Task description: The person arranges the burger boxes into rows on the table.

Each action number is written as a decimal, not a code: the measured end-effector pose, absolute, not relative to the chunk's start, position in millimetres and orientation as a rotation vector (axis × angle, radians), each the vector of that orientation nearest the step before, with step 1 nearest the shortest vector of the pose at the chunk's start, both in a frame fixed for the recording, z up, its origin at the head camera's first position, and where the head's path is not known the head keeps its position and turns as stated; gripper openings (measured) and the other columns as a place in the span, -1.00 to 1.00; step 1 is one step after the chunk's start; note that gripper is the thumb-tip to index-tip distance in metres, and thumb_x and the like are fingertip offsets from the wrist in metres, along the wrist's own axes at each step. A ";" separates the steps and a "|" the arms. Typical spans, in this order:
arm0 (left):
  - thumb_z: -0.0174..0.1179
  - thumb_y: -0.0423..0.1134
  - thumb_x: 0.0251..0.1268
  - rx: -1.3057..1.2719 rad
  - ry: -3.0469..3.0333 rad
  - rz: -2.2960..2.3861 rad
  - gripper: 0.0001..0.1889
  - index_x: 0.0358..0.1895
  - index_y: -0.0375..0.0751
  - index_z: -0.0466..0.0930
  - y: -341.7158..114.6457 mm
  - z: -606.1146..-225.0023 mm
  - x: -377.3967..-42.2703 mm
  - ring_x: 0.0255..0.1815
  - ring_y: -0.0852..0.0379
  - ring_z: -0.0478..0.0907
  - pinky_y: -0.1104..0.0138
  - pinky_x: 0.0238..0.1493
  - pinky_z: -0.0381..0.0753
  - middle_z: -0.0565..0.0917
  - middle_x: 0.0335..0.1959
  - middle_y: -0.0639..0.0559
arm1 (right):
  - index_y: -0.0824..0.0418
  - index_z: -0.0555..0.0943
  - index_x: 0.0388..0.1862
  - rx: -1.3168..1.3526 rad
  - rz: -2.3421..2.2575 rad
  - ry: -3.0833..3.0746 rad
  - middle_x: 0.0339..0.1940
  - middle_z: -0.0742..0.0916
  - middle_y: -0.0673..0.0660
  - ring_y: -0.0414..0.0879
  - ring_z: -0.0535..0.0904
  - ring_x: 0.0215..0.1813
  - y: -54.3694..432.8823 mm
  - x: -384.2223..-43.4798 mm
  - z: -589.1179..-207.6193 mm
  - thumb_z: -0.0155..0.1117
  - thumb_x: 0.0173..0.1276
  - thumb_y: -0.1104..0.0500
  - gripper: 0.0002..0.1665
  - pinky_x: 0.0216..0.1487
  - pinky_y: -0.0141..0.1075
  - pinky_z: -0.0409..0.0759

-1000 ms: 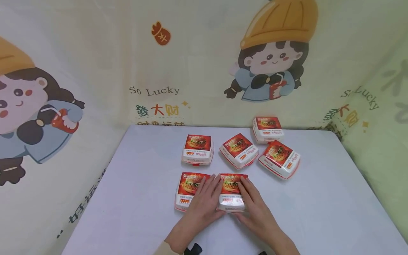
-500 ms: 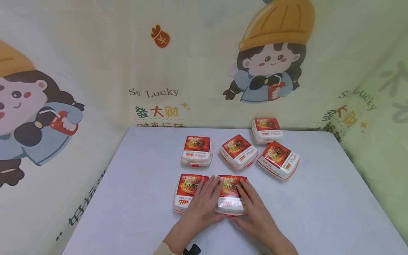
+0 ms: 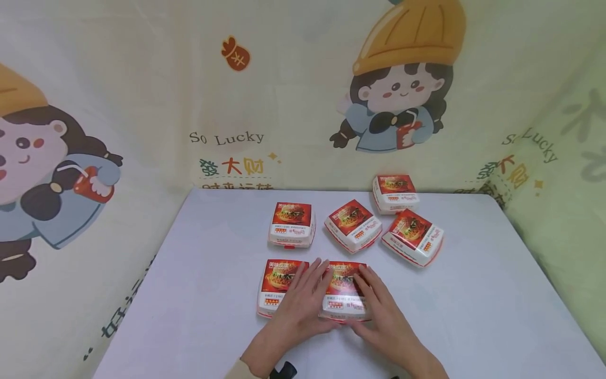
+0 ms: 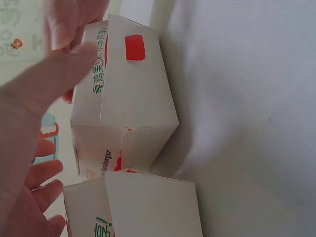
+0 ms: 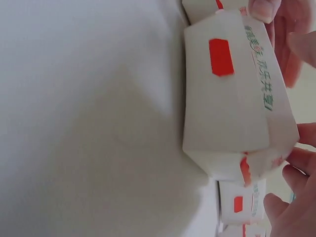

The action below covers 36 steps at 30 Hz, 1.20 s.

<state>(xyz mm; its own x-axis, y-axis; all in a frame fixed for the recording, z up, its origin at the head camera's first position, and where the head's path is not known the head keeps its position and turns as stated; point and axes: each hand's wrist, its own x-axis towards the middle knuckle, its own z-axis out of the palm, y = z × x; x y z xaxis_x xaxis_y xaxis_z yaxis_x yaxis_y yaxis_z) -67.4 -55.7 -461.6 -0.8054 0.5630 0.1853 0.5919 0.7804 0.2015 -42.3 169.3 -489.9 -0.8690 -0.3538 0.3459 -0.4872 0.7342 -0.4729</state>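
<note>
Working at white desk (image 3: 213, 295) with both hands on near-right burger box (image 3: 349, 297), roughly midway between desk's side edges, well away from far edge. Set upright, burger print up, red tab (image 4: 135, 47) on the front. Lays left hand (image 3: 299, 305) over box's left part, fingers extended and slightly spread, thumb toward the front. Covers right side of near-left burger box (image 3: 276, 287) in head view as well (touching or not, cannot tell; likewise for box against box). Rests right hand (image 3: 385, 316) along the right side, fingers long on the lid's edge, thumb by the front. Reads as loose contact on both sides, fingers relaxed rather than clenched. Blurs thumbs in both wrist views, pressure hard to judge.

Also on desk, farther up: far-left burger box (image 3: 291, 225), behind near-left one, closest to far-left corner; middle burger box (image 3: 353, 226), turned at an angle; right burger box (image 3: 413, 238), also angled, nearest to desk's right edge; back burger box (image 3: 396, 194), at the far edge, just behind right one (contact unclear). Wearing light sleeve (image 3: 240, 370) at left wrist, black piece (image 3: 284, 371) next to it, too cropped to identify. Behind far edge, patterned cloth (image 3: 293, 95) with cartoon figures and "So Lucky" lettering.
</note>
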 end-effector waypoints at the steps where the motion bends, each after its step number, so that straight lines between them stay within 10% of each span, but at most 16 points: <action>1: 0.40 0.37 -0.06 -0.940 -2.851 -0.397 0.11 0.52 -0.15 0.19 -55.4 -461.5 -67.7 0.63 -0.01 0.03 -0.03 0.59 0.07 0.20 0.57 -0.02 | 0.17 0.24 0.54 0.645 0.829 -2.720 0.60 0.25 0.13 0.06 0.09 0.60 170.4 -42.1 -489.1 0.53 0.11 -0.16 0.11 0.46 -0.73 -0.21; 36: 0.11 0.15 0.42 -1.080 -2.828 -0.419 -0.25 0.53 -0.16 0.17 -1.4 -444.1 -94.4 0.62 -0.02 0.04 0.11 0.60 0.08 0.14 0.58 -0.05 | 0.19 0.30 0.49 0.284 0.846 -2.654 0.51 0.31 0.29 0.21 0.19 0.49 225.1 -51.6 -478.0 0.40 0.29 0.15 -0.17 0.38 -0.75 -0.26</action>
<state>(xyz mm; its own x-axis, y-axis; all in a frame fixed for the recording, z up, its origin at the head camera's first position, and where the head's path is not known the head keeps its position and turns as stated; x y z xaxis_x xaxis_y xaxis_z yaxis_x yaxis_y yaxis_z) -94.4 -1.4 -444.1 -0.7470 0.6411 0.1760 0.6646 0.7132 0.2229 -51.6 225.1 -478.0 -0.9224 -0.0853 0.3767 -0.2876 0.8027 -0.5225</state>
